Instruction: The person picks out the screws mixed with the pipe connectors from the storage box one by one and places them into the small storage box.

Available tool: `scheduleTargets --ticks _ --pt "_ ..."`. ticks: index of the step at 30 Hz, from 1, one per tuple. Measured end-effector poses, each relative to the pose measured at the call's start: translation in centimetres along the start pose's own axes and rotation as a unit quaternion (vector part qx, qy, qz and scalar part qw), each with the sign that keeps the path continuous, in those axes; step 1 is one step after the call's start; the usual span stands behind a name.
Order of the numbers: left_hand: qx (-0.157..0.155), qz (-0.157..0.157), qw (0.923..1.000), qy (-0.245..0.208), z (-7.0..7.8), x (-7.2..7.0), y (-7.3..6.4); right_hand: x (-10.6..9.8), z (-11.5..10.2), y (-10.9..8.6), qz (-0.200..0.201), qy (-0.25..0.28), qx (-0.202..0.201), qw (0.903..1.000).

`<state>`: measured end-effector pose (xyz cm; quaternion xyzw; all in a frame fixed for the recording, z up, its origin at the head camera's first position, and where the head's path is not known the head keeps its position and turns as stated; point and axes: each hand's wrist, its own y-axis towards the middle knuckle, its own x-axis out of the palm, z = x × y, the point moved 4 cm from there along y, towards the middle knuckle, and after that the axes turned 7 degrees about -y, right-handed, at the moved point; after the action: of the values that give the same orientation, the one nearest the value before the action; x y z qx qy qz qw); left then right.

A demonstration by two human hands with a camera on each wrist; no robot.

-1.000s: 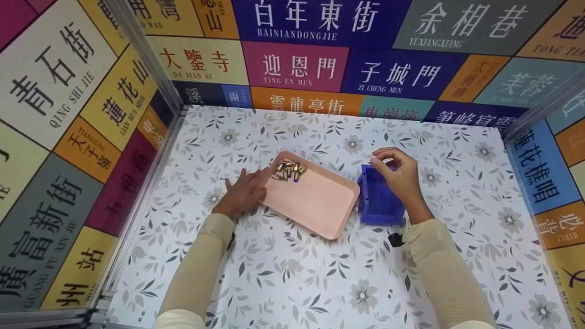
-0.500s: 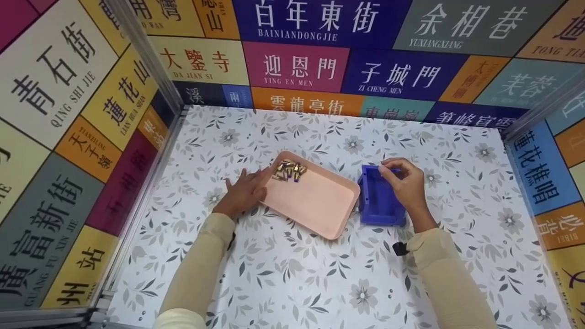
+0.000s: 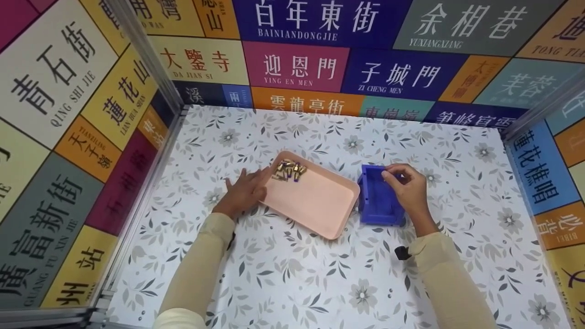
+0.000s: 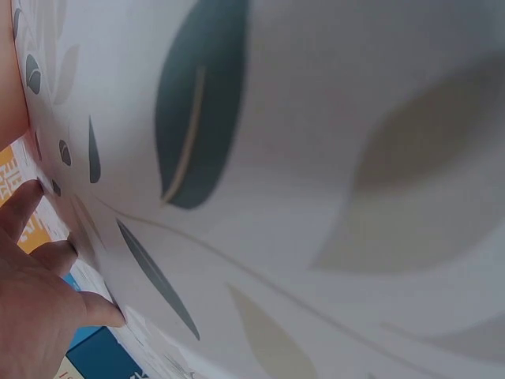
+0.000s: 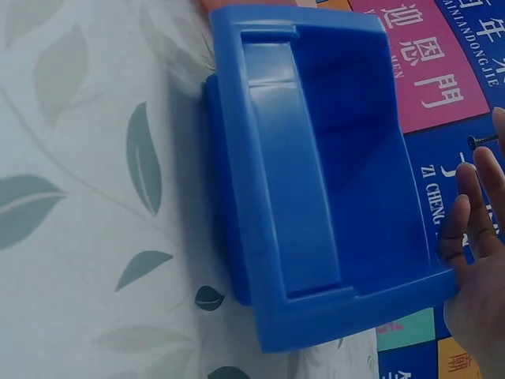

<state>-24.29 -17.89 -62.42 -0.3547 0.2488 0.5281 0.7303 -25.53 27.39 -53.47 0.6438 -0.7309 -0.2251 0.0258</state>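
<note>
My right hand [image 3: 411,187] is at the far right rim of a blue plastic bin [image 3: 381,214]. In the right wrist view, its thumb and fingertips pinch a small dark screw [image 5: 475,143], with the flat head poking out; the other fingers lie beside the bin wall. What can be seen of the bin's inside shows only blue plastic. My left hand [image 3: 242,194] rests with spread fingers at the left edge of a pink tray [image 3: 315,201]. Several small brass pieces [image 3: 289,170], some with blue ends, lie heaped in the tray's far left corner.
The tray and bin stand side by side, almost touching, on a white tabletop [image 3: 320,283] with a leaf and flower print. Panels with large printed characters [image 3: 297,66] close off the back and both sides.
My right hand has moved a little to the right and nearer to me, from over the bin's far edge to its far right corner. The left hand, tray and brass pieces stay put.
</note>
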Motion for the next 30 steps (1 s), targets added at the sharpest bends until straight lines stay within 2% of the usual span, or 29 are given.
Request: scheduleTargets --ticks 5,27,30 --pt "0.021 0.006 0.9998 0.000 -0.01 -0.10 -0.01 0.03 0.32 -0.03 0.003 0.011 0.003 0.9999" --pt "0.020 0.005 0.9998 -0.005 0.07 -0.10 -0.14 0.15 0.11 -0.38 0.007 -0.019 0.002 0.9998" --pt "0.024 0.009 0.9997 -0.003 0.05 -0.12 -0.18 0.16 0.27 -0.35 0.005 -0.009 0.002 0.9999"
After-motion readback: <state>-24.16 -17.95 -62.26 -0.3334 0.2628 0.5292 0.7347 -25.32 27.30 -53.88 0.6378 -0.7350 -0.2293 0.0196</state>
